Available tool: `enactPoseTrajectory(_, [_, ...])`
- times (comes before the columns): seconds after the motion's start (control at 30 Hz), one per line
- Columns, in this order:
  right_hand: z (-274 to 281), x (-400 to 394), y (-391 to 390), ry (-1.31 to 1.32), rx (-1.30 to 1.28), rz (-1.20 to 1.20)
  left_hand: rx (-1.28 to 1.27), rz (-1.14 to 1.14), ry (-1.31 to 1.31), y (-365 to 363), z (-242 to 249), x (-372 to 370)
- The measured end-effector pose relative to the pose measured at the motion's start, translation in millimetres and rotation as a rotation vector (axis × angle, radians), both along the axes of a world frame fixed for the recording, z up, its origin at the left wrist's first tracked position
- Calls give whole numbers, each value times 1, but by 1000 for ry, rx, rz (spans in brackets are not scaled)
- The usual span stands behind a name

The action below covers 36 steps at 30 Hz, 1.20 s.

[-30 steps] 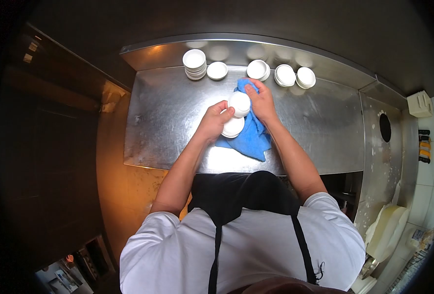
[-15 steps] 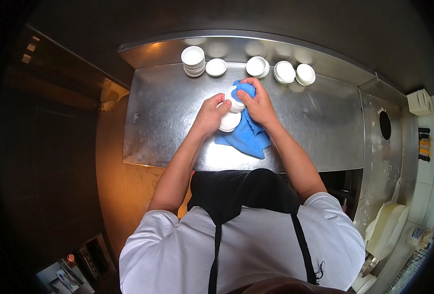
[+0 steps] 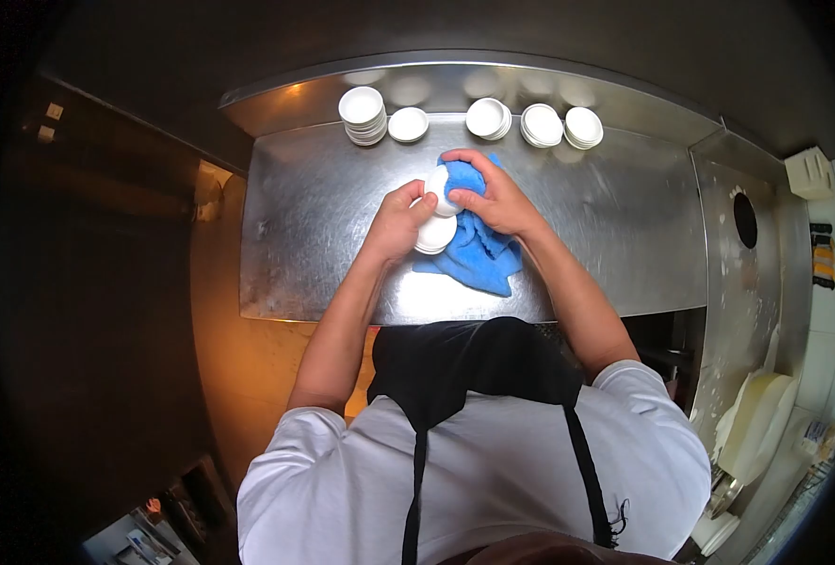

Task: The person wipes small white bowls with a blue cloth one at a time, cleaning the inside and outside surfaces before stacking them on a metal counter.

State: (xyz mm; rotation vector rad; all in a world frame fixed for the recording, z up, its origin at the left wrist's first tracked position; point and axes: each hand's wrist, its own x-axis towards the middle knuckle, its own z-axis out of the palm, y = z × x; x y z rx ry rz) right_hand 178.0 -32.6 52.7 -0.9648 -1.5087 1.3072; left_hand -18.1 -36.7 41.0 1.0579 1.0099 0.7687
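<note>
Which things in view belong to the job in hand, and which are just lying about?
Job:
- left hand, gripping dish
- right hand, pressing cloth to it
- nearer stack
- back dishes, probably

Lying about, apparently:
- white box
- black-and-orange items

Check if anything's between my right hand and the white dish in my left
Yes: the blue cloth, bunched in your right hand, lies between it and the white dish. Nothing visible separates your left hand from the dish.

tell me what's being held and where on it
The left hand grips a white dish by its near-left edge; the right hand presses the bunched blue cloth against it.
</note>
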Motion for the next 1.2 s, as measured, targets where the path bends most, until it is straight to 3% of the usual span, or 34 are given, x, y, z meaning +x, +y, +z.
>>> enactPoseTrajectory(0.1, [3, -4, 0, -252, -32, -131, 36, -6, 22, 0, -2, 2])
enactPoseTrajectory(0.2, [-19, -4, 10, -48, -38, -164, 2, 2, -33, 0, 1, 2])
enactPoseTrajectory(0.3, [-11, -3, 0, 47, 147, -105, -47, 15, -60, 0, 1, -1])
enactPoseTrajectory(0.4, [-9, -9, -1, -113, 246, -193, -40, -2, -28, -1, -2, 1])
enactPoseTrajectory(0.5, [-5, -11, -1, -249, 1, -269, -19, -19, -27, -2, -1, 4])
enactPoseTrajectory(0.6, [-41, -14, 17, 292, -345, -392, -21, -25, -38, -4, 1, 4])
enactPoseTrajectory(0.7, [-37, -14, 3, 696, -406, -327, -113, 66, -200, -3, 0, 2])
enactPoseTrajectory(0.8, [-30, -5, -9, 475, -181, -185, -210, 115, -339, 3, 3, -1])
enactPoseTrajectory(0.9, [-22, -17, -12, 151, 182, -216, -241, 81, -380, 3, 4, 3])
enactPoseTrajectory(1.03, [-18, -4, -5, 122, -116, -179, -260, 10, -459, 6, 2, 0])
enactPoseTrajectory(1.13, [-30, 3, 0, 732, -577, -212, -310, -12, -574, -1, 6, -4])
enactPoseTrajectory(1.2, [-38, 11, 1, 878, -529, -135, -370, -46, -685, 0, 3, -10])
